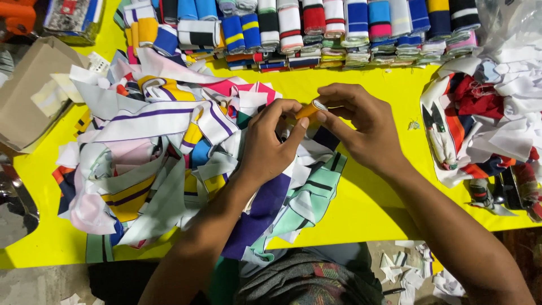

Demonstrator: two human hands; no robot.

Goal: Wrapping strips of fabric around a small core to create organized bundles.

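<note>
Left hand (271, 141) and right hand (355, 127) both pinched on a small orange strip (307, 110), mid-frame above the fabric-scrap heap (169, 164). Thin grip; could slip into the scraps and vanish among similar colours on the yellow tabletop (367, 197).

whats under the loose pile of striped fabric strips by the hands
The yellow table shows around the fabric strip pile. The pile covers whatever else lies beneath it. Both hands hold an orange strip above it.

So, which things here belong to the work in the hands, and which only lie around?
In hand:
- small orange piece, pinched by left hand and right hand
- loose pile of fabric strips under the hands

Lying about:
- folded stacks
- cardboard box
- scissors
</note>
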